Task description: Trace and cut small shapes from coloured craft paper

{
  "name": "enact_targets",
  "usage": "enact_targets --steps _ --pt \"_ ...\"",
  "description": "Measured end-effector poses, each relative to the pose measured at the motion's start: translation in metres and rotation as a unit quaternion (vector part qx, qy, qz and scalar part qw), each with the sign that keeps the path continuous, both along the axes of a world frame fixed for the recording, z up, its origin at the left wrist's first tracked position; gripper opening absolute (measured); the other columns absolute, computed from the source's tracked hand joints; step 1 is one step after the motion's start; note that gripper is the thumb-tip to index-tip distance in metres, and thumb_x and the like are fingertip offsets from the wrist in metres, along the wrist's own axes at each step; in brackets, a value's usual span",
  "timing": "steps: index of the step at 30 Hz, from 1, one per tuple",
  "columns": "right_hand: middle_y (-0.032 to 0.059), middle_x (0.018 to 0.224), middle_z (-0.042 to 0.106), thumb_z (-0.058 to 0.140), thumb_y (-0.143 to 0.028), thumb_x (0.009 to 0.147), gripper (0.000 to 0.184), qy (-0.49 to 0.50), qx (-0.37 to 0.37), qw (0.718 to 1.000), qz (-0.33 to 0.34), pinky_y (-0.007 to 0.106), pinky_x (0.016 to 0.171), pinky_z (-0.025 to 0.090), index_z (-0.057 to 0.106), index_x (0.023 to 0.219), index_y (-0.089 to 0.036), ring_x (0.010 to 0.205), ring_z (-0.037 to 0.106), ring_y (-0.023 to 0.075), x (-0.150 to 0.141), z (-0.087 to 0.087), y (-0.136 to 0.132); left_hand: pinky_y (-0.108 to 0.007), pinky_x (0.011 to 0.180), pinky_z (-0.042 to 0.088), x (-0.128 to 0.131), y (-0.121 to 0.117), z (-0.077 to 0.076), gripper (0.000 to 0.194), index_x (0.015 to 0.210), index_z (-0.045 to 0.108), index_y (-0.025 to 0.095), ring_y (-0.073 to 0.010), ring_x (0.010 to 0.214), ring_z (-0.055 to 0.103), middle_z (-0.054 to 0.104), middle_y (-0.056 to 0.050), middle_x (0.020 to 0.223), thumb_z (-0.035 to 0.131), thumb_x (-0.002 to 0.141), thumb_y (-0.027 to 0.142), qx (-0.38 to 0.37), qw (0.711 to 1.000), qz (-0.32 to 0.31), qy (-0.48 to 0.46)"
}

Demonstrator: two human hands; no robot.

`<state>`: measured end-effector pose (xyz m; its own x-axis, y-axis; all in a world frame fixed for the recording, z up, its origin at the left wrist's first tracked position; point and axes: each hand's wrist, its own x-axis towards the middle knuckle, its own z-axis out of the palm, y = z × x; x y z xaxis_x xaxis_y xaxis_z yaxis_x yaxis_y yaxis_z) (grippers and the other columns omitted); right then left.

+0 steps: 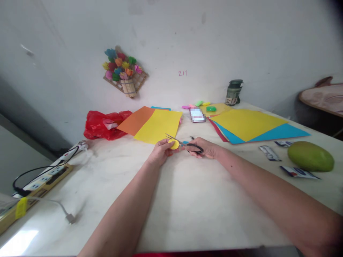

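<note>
Between the fingers of my left hand [160,151] is a small rounded yellow paper piece [174,144]. My right hand [205,147] grips a pair of scissors [197,147] by its black handles. The blades are parted and point left, across the upper edge of the yellow piece; whether they touch it I cannot tell. A little blue paper [184,142] shows just behind the scissors, partly hidden. Beyond my hands, a yellow sheet [160,125] overlaps an orange sheet [138,119] on the white table [171,207].
At the right lie more yellow [248,123] and blue sheets [284,132], a green fruit [311,156] and small packets [269,153]. A phone [197,115] and bottle [234,92] are farther back. Left are a red plastic bag [99,125] and a power strip [44,182] with cables.
</note>
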<state>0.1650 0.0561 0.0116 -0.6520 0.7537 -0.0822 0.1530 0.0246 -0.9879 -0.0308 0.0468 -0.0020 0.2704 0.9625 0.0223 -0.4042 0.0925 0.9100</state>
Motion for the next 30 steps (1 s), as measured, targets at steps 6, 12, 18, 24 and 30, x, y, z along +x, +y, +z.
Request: enact_targets --steps 6,12,18,24,30 --pt "-0.0056 0.042 0.043 0.058 -0.035 0.067 0.024 0.001 -0.001 1.000 -0.001 0.018 0.033 0.018 0.051 0.067 -0.011 0.032 0.029 0.0014 -0.0003 0.0002 -0.0002 -0.027 0.066 0.048 -0.0007 0.0005 -0.0012 0.018 0.065 0.055 0.012 -0.0154 0.061 0.063 0.064 -0.003 0.069 0.069 0.060 0.022 0.002 1.000 0.001 0.003" --pt "-0.0055 0.042 0.043 0.058 -0.035 0.066 0.024 -0.007 0.001 1.000 -0.005 0.018 0.034 0.019 0.051 0.065 -0.012 0.032 0.029 0.0018 -0.0007 0.0010 -0.0007 -0.028 0.068 0.048 -0.0006 0.0007 -0.0017 0.017 0.065 0.055 0.013 -0.0150 0.061 0.062 0.064 -0.002 0.067 0.069 0.060 0.022 -0.002 1.000 0.007 0.004" --pt "-0.0057 0.043 0.044 0.059 -0.034 0.065 0.023 -0.004 -0.002 1.000 -0.005 0.018 0.034 0.019 0.050 0.065 -0.013 0.032 0.029 0.0019 -0.0004 -0.0005 0.0002 -0.028 0.068 0.048 0.0008 0.0001 -0.0004 0.018 0.064 0.056 0.012 -0.0151 0.062 0.062 0.065 -0.003 0.069 0.070 0.058 0.021 0.001 1.000 0.006 -0.003" --pt "-0.0057 0.042 0.044 0.060 -0.035 0.065 0.024 -0.007 0.001 1.000 -0.006 0.018 0.034 0.019 0.052 0.066 -0.012 0.032 0.030 0.0016 -0.0004 -0.0014 0.0012 -0.028 0.067 0.049 0.0000 0.0001 -0.0005 0.018 0.066 0.056 0.012 -0.0154 0.062 0.062 0.065 -0.004 0.070 0.070 0.059 0.022 -0.001 1.000 0.003 0.000" --pt "-0.0053 0.043 0.044 0.058 -0.037 0.067 0.026 -0.011 0.003 1.000 -0.010 0.018 0.034 0.019 0.050 0.064 -0.012 0.032 0.030 0.0015 -0.0006 -0.0003 0.0001 -0.029 0.069 0.048 0.0002 0.0004 -0.0007 0.017 0.065 0.056 0.012 -0.0151 0.061 0.062 0.064 -0.003 0.068 0.069 0.059 0.021 0.001 1.000 0.001 -0.001"
